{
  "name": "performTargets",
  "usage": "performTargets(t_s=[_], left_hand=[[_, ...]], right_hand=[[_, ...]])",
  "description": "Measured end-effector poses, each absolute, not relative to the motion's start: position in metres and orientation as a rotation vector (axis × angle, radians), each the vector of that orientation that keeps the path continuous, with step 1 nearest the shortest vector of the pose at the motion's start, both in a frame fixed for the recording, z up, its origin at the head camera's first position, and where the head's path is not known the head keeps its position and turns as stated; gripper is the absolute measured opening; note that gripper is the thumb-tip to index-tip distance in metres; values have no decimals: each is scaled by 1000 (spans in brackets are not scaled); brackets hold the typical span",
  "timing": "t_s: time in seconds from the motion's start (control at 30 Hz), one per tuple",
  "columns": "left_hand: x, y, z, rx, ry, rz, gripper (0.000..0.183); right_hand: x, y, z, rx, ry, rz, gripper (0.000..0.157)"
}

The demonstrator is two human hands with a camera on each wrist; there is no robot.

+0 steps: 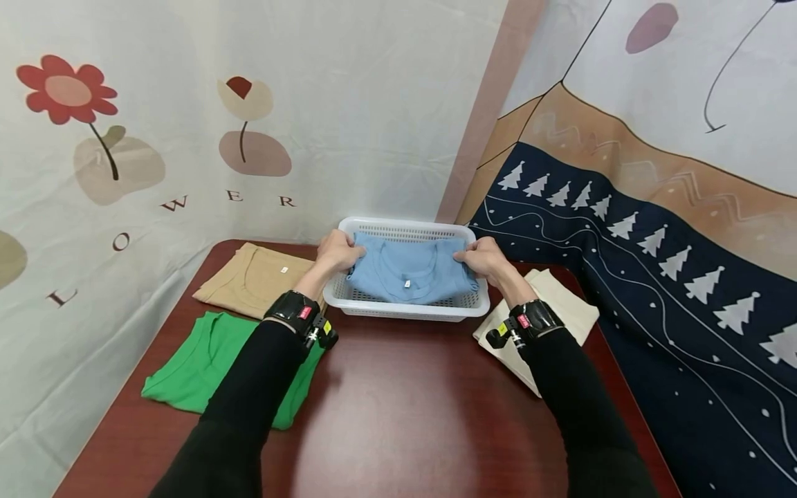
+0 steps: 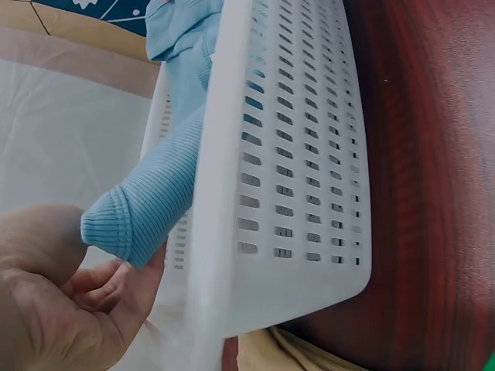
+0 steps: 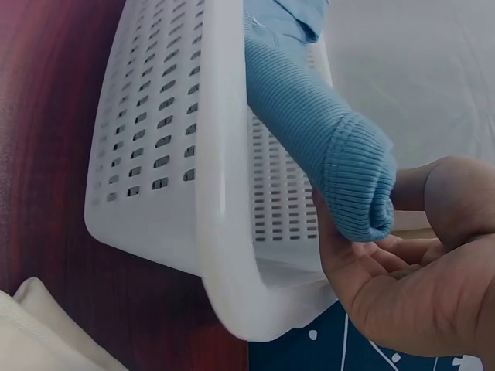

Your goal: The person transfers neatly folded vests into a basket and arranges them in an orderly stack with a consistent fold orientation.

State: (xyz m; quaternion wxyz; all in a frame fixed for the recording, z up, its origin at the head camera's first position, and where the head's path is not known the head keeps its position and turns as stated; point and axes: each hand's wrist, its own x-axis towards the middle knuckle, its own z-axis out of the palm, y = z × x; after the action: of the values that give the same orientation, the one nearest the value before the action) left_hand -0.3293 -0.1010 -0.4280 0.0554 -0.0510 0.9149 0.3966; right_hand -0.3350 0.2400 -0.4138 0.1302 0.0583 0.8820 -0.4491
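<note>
A folded light blue shirt [image 1: 407, 271] lies across the white perforated basket [image 1: 405, 310] at the back of the dark red table [image 1: 398, 401]. My left hand [image 1: 336, 252] grips the shirt's left edge, and its ribbed blue cuff [image 2: 135, 220] sticks out past my fingers. My right hand [image 1: 484, 259] grips the right edge, with the other ribbed cuff [image 3: 348, 178] resting against my palm. Both hands hold the shirt just above the basket's rim [image 3: 220, 154].
A folded tan shirt [image 1: 255, 277] lies left of the basket, and a green shirt [image 1: 205, 360] lies nearer, partly under my left sleeve. A cream shirt [image 1: 560, 304] lies at the right. Printed cloth hangs behind and to the right of the table.
</note>
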Motion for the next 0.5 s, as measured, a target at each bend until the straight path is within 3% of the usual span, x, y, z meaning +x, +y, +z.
performTargets(t_s=[0.17,0.4,0.5], left_hand=[[-340,-97,-427,-159,2802,1112,52],[-352,-93,-423,-131,2776,1056,50],[-354,-92,-423,-117,2776,1018,48]], right_hand=[[-343,235,-413,201,2485,-1310,13],[-352,229,-413,205,2477,-1252,35],[-355,226,-415,199,2453,-1267,32]])
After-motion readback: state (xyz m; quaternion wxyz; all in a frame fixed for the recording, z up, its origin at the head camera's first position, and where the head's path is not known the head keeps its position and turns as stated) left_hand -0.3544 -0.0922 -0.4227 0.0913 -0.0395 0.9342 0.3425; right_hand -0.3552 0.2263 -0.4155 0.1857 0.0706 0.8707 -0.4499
